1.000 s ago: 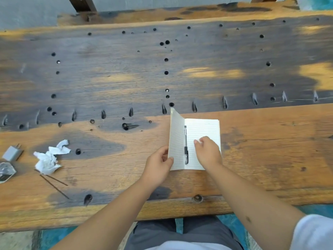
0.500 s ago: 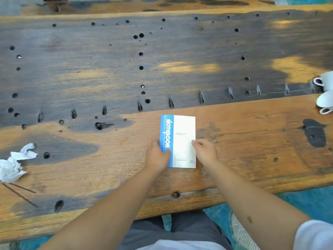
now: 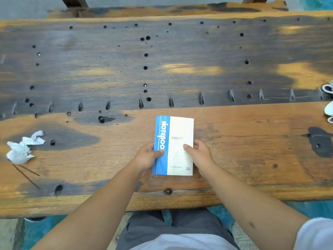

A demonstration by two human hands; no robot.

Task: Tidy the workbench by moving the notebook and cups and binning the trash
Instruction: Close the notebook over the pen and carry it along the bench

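Observation:
A closed blue-and-white notebook (image 3: 177, 141) sits near the front middle of the wooden workbench (image 3: 243, 159), cover up. My left hand (image 3: 148, 156) grips its blue spine edge, thumb on the cover. My right hand (image 3: 199, 154) grips its right edge, thumb on the white part. Whether the notebook rests on the wood or is raised off it cannot be told. A crumpled white tissue (image 3: 23, 147) lies at the left edge of the bench. Two white cups (image 3: 328, 98) show partly at the far right edge.
Two thin dark sticks (image 3: 27, 173) lie just in front of the tissue. The bench top is full of drilled holes and dark stains. Its front edge runs just in front of my hands, with blue floor and my grey-trousered legs below.
The open notebook with a pen inside was folded shut, cover up. Both hands now grip its two side edges, closer to me. The view swung right, then partly back left.

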